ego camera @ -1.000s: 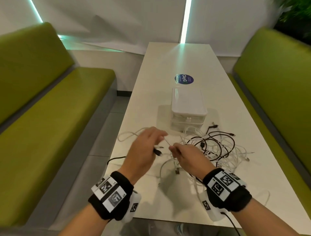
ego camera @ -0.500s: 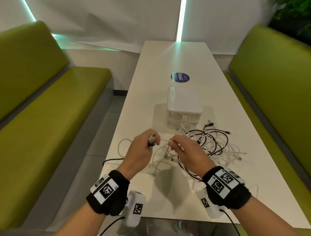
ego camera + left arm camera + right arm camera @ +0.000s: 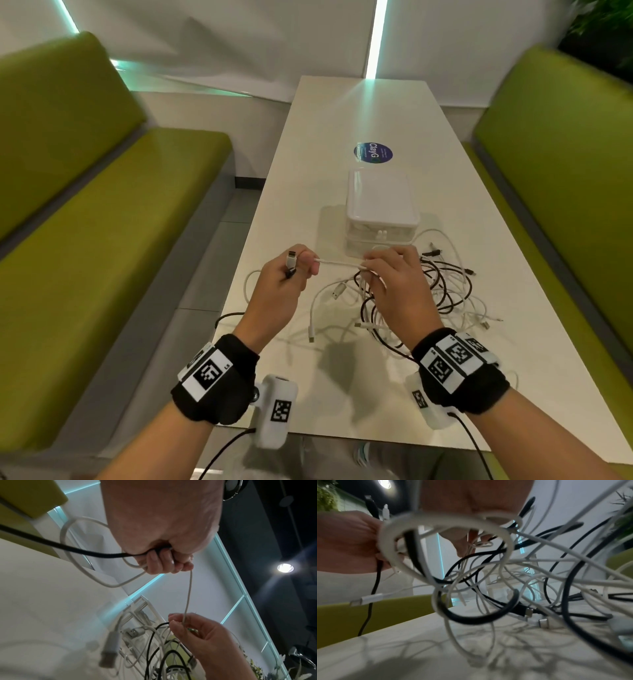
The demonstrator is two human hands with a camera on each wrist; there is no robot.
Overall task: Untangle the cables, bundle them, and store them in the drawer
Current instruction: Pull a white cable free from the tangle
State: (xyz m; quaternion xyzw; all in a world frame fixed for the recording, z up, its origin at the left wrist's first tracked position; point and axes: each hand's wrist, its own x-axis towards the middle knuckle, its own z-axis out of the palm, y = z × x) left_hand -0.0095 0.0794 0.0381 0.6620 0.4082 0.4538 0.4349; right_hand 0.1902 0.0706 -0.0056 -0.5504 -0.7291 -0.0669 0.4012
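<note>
A tangle of white and black cables (image 3: 442, 291) lies on the white table (image 3: 342, 394) in front of a small white drawer box (image 3: 380, 202). My left hand (image 3: 291, 274) grips cable ends in its fist, with a white plug (image 3: 291, 258) sticking up and a black cable (image 3: 68, 547) trailing out. My right hand (image 3: 387, 270) pinches a thin white cable (image 3: 339, 263) that runs taut between both hands, above the pile. In the right wrist view, loops of the tangle (image 3: 471, 574) hang close below the fingers.
Green benches (image 3: 102, 222) flank the table on both sides. A round blue sticker (image 3: 373, 153) marks the tabletop behind the drawer box. A black cable (image 3: 226, 317) drapes over the table's left edge.
Both hands have risen and drawn apart, pulling the thin white cable straight between them. The left hand has turned so the white plug points up.
</note>
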